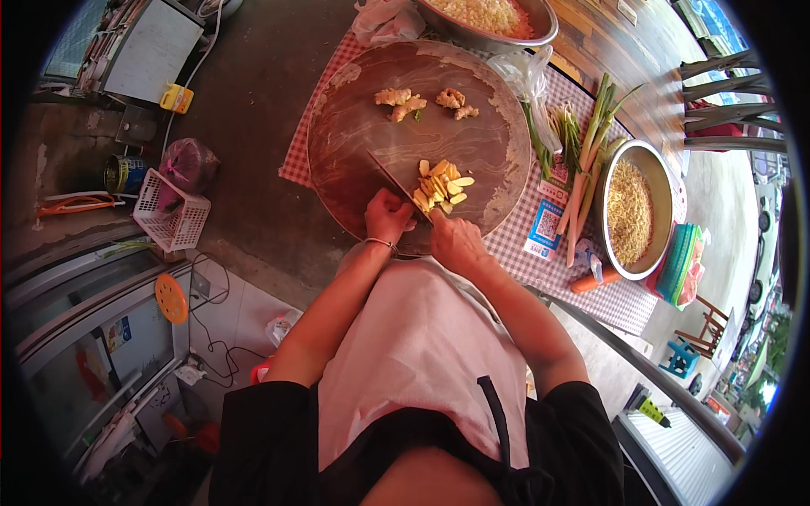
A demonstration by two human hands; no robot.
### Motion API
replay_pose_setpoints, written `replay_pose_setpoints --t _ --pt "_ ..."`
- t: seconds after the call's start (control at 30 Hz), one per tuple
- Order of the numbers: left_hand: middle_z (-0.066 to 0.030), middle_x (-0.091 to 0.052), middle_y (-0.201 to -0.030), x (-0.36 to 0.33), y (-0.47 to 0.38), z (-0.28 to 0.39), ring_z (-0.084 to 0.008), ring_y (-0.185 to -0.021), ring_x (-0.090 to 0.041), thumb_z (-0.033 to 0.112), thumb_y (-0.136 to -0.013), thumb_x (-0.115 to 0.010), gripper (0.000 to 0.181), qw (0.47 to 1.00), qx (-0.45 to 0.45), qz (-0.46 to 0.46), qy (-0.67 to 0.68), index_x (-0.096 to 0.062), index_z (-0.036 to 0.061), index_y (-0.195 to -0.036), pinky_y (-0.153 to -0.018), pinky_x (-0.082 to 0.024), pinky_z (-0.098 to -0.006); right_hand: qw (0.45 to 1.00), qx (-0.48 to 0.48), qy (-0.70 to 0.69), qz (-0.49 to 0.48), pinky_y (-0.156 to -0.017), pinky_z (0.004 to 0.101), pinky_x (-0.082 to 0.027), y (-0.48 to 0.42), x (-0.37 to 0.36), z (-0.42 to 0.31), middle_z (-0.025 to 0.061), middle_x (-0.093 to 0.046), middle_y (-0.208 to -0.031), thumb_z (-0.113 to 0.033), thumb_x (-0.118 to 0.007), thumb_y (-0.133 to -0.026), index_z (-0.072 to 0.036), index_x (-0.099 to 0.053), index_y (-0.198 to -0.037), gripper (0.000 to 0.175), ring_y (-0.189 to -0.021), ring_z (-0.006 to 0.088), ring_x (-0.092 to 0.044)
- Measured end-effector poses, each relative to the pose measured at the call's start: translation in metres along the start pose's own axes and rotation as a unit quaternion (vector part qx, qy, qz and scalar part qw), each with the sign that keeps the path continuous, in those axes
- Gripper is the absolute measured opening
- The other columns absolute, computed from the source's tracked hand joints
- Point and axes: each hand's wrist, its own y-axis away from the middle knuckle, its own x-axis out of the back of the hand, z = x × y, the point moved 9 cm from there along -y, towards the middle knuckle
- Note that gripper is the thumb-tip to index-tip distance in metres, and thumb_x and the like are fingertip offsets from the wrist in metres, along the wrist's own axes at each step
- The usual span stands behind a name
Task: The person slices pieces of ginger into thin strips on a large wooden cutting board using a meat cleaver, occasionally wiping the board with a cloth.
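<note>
A large round wooden chopping board (354, 120) lies in front of me. My right hand (457, 239) grips a knife at its near end, and the thin dark blade (391, 175) slants away to the far left across the board. My left hand (387, 215) is beside the blade's left face, fingers curled; whatever may be under them is hidden. Just right of the blade sits a heap of sliced ginger (441, 183). Farther back on the board lie unsliced ginger pieces (400, 102) on the left and more ginger root (451, 98) on the right.
A red-checked cloth (302, 142) lies beneath the board. Behind stands a steel bowl (544, 31) of pale chopped food. To the right are a plastic bag (528, 73), long scallions (590, 158), a printed card (543, 229), a carrot (595, 279) and a steel bowl (661, 171) of shredded food.
</note>
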Motion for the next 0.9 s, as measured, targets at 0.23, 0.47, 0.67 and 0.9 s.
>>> replay_pose_setpoints --t 0.23,0.47,0.67,0.9 --pt "-0.0078 -0.061 -0.066 -0.005 0.001 0.008 -0.0161 -0.054 -0.065 0.001 -0.079 -0.068 0.017 0.992 0.097 -0.007 0.084 -0.051 -0.0006 -0.078 -0.043 -0.056 -0.0304 1.0 0.001 -0.002 0.004 -0.061 0.0577 -0.049 -0.006 0.004 0.005 0.026 -0.062 -0.066 -0.009 -0.052 -0.083 -0.003 -0.049 -0.096 0.015 -0.065 0.0468 -0.063" --pt "-0.0073 -0.06 -0.066 -0.001 0.008 0.018 -0.0139 -0.053 -0.063 0.001 -0.078 -0.068 0.017 0.998 0.055 0.001 0.036 -0.05 -0.0003 -0.078 -0.044 -0.057 -0.0298 1.0 -0.017 -0.006 0.001 -0.063 0.0577 -0.047 -0.003 -0.008 0.012 0.0236 -0.062 -0.068 -0.014 -0.056 -0.084 -0.004 -0.05 -0.098 0.018 -0.068 0.0459 -0.061" --pt "-0.0053 -0.058 -0.066 0.0 0.012 0.006 -0.0166 -0.053 -0.064 -0.001 -0.079 -0.065 0.017 0.994 0.083 0.001 0.077 -0.049 0.0017 -0.078 -0.044 -0.057 -0.0316 0.999 0.01 -0.015 0.029 -0.059 0.0576 -0.048 0.004 -0.004 0.003 0.0241 -0.062 -0.065 -0.011 -0.052 -0.084 -0.004 -0.049 -0.094 0.012 -0.063 0.0459 -0.062" --pt "-0.008 -0.062 -0.065 -0.005 0.002 0.014 -0.0159 -0.052 -0.065 0.003 -0.077 -0.07 0.018 0.996 0.06 -0.005 0.06 -0.051 0.0001 -0.077 -0.043 -0.055 -0.0302 1.0 0.005 -0.005 -0.001 -0.06 0.0569 -0.048 -0.001 0.004 0.001 0.0241 -0.062 -0.065 -0.01 -0.052 -0.083 -0.004 -0.05 -0.094 0.012 -0.064 0.0458 -0.062"
